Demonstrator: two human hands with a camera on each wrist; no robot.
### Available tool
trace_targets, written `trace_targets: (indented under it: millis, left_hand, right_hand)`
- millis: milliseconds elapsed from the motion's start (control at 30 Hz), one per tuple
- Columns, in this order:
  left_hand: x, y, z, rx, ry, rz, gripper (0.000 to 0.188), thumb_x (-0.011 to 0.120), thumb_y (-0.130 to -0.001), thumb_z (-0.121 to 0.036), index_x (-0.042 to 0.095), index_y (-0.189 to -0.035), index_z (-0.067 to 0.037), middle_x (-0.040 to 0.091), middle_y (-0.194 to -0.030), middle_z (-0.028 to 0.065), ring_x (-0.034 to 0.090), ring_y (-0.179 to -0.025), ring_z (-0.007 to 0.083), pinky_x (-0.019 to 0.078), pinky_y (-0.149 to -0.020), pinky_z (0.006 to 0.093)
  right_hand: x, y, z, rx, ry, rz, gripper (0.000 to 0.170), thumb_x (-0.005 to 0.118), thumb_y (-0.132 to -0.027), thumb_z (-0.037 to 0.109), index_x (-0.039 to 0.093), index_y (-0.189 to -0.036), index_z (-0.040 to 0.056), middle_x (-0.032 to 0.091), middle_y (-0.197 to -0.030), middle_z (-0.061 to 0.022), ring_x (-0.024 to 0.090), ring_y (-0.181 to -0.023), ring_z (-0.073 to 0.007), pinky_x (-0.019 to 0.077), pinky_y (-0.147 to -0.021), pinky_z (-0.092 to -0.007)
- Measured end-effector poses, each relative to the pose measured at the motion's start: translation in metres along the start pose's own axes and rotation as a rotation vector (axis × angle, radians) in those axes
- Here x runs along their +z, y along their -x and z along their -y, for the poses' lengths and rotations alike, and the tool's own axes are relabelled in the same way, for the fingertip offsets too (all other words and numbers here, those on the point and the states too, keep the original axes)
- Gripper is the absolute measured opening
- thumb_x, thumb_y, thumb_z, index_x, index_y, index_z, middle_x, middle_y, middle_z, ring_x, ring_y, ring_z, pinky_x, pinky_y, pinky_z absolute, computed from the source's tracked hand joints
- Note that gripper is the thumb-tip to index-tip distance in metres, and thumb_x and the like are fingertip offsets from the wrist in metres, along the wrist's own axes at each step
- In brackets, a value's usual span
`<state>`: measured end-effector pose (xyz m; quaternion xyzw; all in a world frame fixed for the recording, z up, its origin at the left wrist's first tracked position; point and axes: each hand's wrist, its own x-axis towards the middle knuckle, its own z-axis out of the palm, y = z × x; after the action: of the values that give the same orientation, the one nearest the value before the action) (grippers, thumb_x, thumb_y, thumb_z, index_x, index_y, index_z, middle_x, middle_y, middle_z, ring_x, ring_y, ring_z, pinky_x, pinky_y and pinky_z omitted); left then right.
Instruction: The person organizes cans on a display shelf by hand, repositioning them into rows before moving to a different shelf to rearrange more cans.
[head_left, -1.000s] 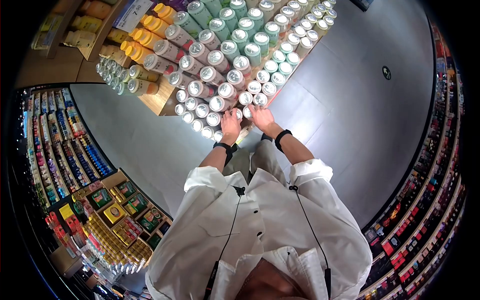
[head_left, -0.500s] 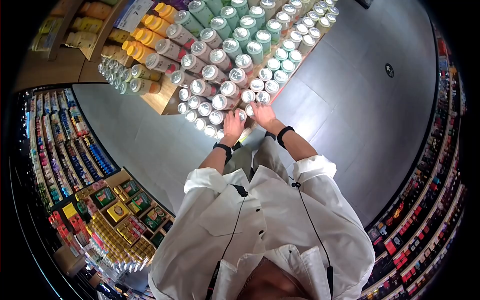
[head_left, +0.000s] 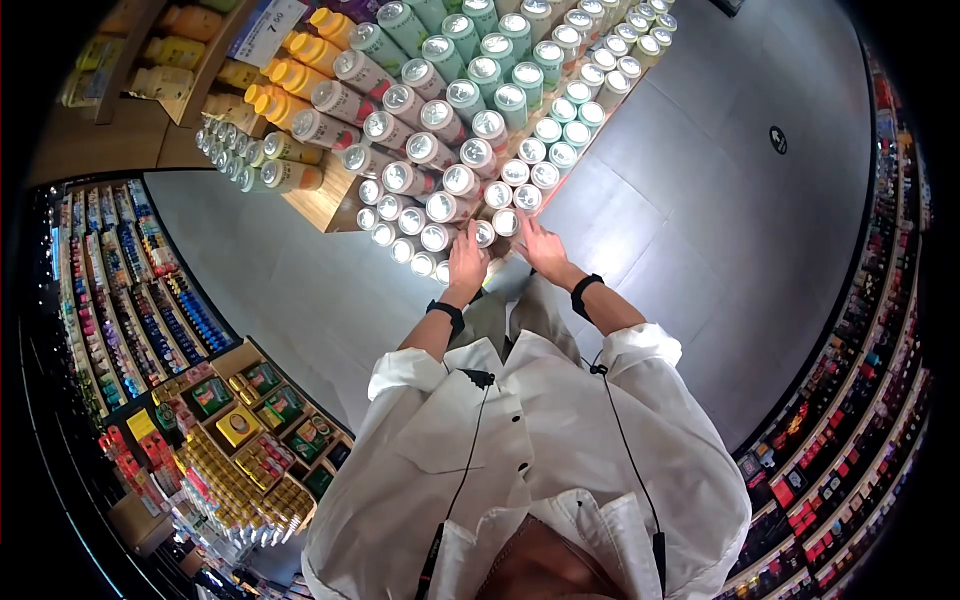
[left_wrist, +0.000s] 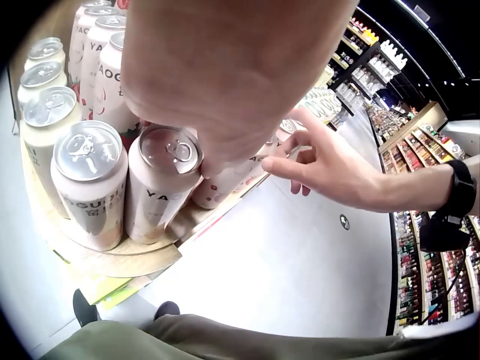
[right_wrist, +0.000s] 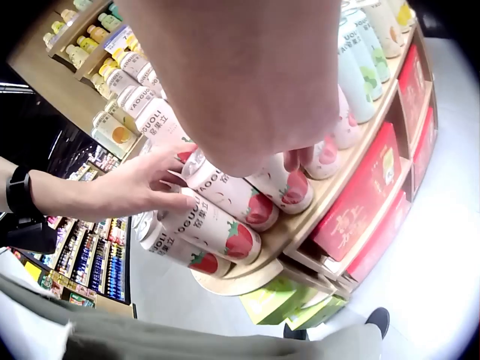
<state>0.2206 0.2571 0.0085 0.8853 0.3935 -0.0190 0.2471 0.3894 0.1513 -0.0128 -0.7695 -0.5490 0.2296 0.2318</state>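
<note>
Pink-and-white cans (head_left: 461, 181) stand upright in rows on a wooden display. In the head view my left hand (head_left: 467, 262) is at a front can (head_left: 483, 234); the right wrist view shows this hand's (right_wrist: 135, 184) thumb on the front of a can (right_wrist: 217, 227) and its fingers at the far side of the top. My right hand (head_left: 545, 252) is just right of another can (head_left: 506, 222), fingers apart and loosely bent. In the left wrist view that hand (left_wrist: 337, 169) grips nothing, and my left hand (left_wrist: 217, 112) hides part of the row.
Green cans (head_left: 464, 97) and yellow-capped bottles (head_left: 291, 76) stand farther back. The display's curved wooden edge (right_wrist: 247, 281) lies below the front cans, with red boxes (right_wrist: 360, 202) on shelves underneath. Grey floor (head_left: 690, 230) extends to the right, stocked shelves (head_left: 850, 430) beyond.
My right hand has drawn back to the right and towards my body, off the front can, which now shows fully. My left hand has barely moved, staying at its can.
</note>
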Motion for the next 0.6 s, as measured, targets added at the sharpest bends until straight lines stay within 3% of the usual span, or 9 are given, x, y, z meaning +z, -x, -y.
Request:
trace_targets:
  millis: [167,367,433,567,600]
  left_hand:
    - [-0.002,0.038,-0.001,0.111,-0.06,-0.114,0.075,0.067,-0.075,-0.009,0.028,-0.138,-0.001,0.03,-0.137,0.0247,0.026,-0.13,0.0409,0.0252,-0.109,0.0483]
    - [-0.003,0.086,0.001,0.125,-0.052,-0.114,0.068,0.063,-0.075,-0.002,0.032,-0.136,0.0,0.028,-0.14,0.0251,0.025,-0.131,0.0424,0.0258,-0.109,0.0483]
    - [0.0,0.099,0.006,0.122,-0.042,-0.123,0.067,0.062,-0.076,-0.002,0.032,-0.136,-0.001,0.028,-0.14,0.0253,0.026,-0.131,0.0423,0.0257,-0.109,0.0482]
    - [0.009,0.127,0.002,0.167,-0.02,-0.134,0.065,0.061,-0.077,-0.003,0.033,-0.136,-0.001,0.029,-0.139,0.0255,0.029,-0.129,0.0423,0.0279,-0.108,0.0476]
    - [0.012,0.133,0.001,0.174,-0.015,-0.124,0.064,0.06,-0.077,-0.004,0.033,-0.135,-0.001,0.03,-0.139,0.0254,0.03,-0.128,0.042,0.0289,-0.107,0.0471]
  right_hand:
    - [0.009,0.067,-0.024,0.101,-0.004,0.12,0.066,0.06,-0.084,0.021,0.026,-0.138,0.0059,0.051,-0.111,-0.0189,0.06,-0.094,-0.0348,0.0514,-0.075,-0.043]
    - [0.041,0.141,-0.067,0.154,0.039,0.261,0.059,0.059,-0.085,0.023,0.031,-0.133,0.0054,0.053,-0.112,-0.0199,0.06,-0.095,-0.0368,0.0507,-0.076,-0.0455]
    - [0.047,0.16,-0.078,0.336,-0.031,0.35,0.059,0.061,-0.084,0.029,0.034,-0.131,0.0061,0.055,-0.113,-0.0219,0.059,-0.098,-0.0381,0.0494,-0.081,-0.0471]
    - [0.059,0.201,-0.106,0.473,-0.088,0.356,0.058,0.062,-0.082,0.032,0.039,-0.128,0.006,0.057,-0.114,-0.0237,0.059,-0.101,-0.0389,0.0478,-0.086,-0.047]
    - [0.059,0.212,-0.107,0.541,-0.105,0.294,0.054,0.062,-0.082,0.032,0.044,-0.124,0.0043,0.061,-0.103,-0.0221,0.06,-0.098,-0.0374,0.0485,-0.085,-0.0453]
